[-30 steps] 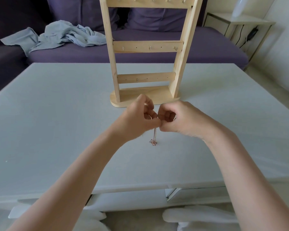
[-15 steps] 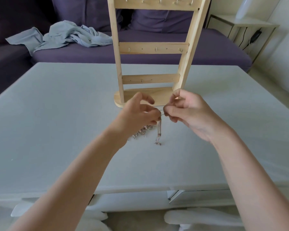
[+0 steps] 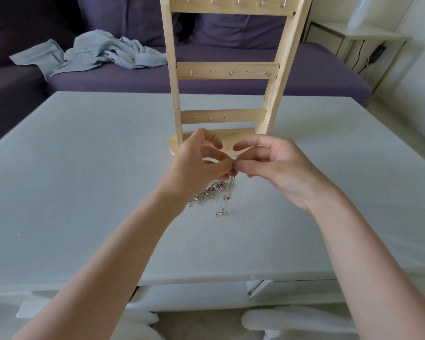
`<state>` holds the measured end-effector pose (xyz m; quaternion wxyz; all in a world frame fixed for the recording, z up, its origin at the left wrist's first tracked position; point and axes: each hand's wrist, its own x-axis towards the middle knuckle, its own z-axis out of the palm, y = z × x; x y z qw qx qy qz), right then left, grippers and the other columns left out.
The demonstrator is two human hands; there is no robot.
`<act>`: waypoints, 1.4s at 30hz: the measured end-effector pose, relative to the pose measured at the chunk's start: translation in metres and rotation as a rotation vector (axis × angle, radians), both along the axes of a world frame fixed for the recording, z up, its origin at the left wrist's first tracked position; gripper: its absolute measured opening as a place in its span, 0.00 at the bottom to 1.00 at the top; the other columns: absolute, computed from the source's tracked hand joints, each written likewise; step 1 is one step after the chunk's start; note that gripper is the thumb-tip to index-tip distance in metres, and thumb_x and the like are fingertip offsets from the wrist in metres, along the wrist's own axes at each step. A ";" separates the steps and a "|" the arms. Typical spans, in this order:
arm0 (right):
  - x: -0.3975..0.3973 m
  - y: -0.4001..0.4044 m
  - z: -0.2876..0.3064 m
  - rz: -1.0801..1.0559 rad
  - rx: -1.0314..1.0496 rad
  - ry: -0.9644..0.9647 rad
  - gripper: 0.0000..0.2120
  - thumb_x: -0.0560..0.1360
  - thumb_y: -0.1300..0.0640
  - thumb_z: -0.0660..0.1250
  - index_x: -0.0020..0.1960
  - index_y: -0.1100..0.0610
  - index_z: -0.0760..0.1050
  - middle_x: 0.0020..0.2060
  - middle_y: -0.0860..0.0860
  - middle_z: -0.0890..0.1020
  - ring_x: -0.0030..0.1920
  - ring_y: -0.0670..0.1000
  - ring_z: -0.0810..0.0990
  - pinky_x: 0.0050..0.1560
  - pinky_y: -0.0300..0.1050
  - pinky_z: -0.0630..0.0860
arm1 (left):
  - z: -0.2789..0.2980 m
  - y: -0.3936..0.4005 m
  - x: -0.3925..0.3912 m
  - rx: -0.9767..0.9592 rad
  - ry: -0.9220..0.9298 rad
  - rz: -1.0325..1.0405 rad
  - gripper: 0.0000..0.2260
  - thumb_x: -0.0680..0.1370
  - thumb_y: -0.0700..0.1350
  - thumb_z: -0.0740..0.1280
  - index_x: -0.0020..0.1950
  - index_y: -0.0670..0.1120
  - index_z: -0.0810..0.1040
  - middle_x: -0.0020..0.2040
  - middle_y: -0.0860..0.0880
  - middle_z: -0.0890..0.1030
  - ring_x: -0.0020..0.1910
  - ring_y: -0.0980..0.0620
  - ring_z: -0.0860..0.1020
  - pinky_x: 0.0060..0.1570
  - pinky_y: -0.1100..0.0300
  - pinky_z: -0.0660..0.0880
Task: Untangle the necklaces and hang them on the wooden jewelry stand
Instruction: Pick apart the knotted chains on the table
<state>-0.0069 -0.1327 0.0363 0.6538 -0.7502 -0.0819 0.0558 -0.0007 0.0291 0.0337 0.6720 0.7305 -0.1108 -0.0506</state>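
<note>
Head view was aimed down at a pale table [image 3: 84,192], where both hands were brought together just in front of the stand [image 3: 227,69]. The left hand [image 3: 199,168] was held with thumb and forefinger pressed together in a pinch on a thin chain [image 3: 231,185], while its other fingers were curled loosely above. The right hand [image 3: 277,168] was placed opposite, and its thumb and forefinger were closed on the same spot, so that the fingertips of the two hands were touching; its remaining fingers were bent and slightly spread. From the pinch the chain was hung down to the table, and a small pendant at its end was laid on the surface. A beaded necklace [image 3: 209,192] was seen lying on the table just beside the chain, partly hidden under the left wrist; whether the two were tangled together could not be told. The stand was set upright on its oval base near the far middle of the table, and small hooks were seen on its three bars. Behind the table a purple sofa [image 3: 304,77] was seen, with a grey-blue cloth [image 3: 96,52] crumpled on it.
</note>
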 end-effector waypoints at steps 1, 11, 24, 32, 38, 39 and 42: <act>0.000 0.001 0.000 -0.012 -0.001 0.002 0.11 0.69 0.68 0.71 0.48 0.56 0.76 0.33 0.49 0.82 0.33 0.45 0.76 0.38 0.34 0.73 | 0.000 -0.001 -0.001 0.025 -0.020 0.000 0.11 0.73 0.31 0.68 0.44 0.44 0.68 0.36 0.46 0.79 0.30 0.54 0.80 0.35 0.65 0.78; 0.000 0.005 0.001 -0.031 0.028 0.032 0.14 0.70 0.73 0.67 0.45 0.56 0.70 0.32 0.50 0.79 0.34 0.48 0.74 0.39 0.37 0.71 | -0.001 -0.001 0.000 0.140 -0.089 -0.015 0.12 0.74 0.32 0.67 0.42 0.45 0.66 0.38 0.44 0.80 0.33 0.51 0.82 0.39 0.56 0.81; -0.002 0.011 0.002 -0.033 -0.121 -0.011 0.15 0.70 0.73 0.63 0.43 0.56 0.64 0.30 0.49 0.75 0.31 0.46 0.70 0.38 0.37 0.68 | -0.011 -0.010 0.002 0.427 -0.259 -0.038 0.14 0.72 0.33 0.67 0.42 0.47 0.64 0.37 0.53 0.73 0.38 0.45 0.75 0.41 0.52 0.74; 0.001 0.009 0.002 0.026 -0.428 0.004 0.12 0.70 0.67 0.68 0.42 0.54 0.68 0.33 0.48 0.75 0.33 0.47 0.71 0.39 0.41 0.69 | -0.013 -0.009 0.003 0.251 -0.220 0.050 0.15 0.69 0.31 0.67 0.39 0.48 0.64 0.35 0.52 0.73 0.33 0.51 0.73 0.34 0.59 0.70; 0.000 0.008 -0.002 -0.072 -0.691 -0.176 0.08 0.70 0.63 0.68 0.35 0.52 0.77 0.31 0.46 0.79 0.31 0.43 0.74 0.33 0.33 0.70 | -0.009 -0.008 0.004 0.141 -0.152 0.014 0.12 0.69 0.33 0.67 0.41 0.45 0.65 0.36 0.50 0.73 0.34 0.49 0.75 0.39 0.53 0.73; 0.000 0.005 -0.001 -0.079 -0.657 -0.188 0.09 0.71 0.63 0.67 0.35 0.52 0.78 0.32 0.46 0.80 0.32 0.42 0.75 0.36 0.34 0.71 | -0.007 -0.007 0.004 0.064 -0.120 0.018 0.10 0.69 0.35 0.66 0.42 0.44 0.66 0.36 0.49 0.73 0.34 0.50 0.77 0.43 0.53 0.76; 0.000 0.000 0.003 -0.051 -0.537 -0.160 0.13 0.72 0.65 0.66 0.35 0.49 0.78 0.35 0.48 0.82 0.34 0.41 0.76 0.42 0.36 0.72 | -0.001 -0.006 0.005 -0.177 0.016 0.006 0.07 0.76 0.31 0.61 0.44 0.42 0.66 0.35 0.48 0.72 0.35 0.53 0.79 0.47 0.57 0.80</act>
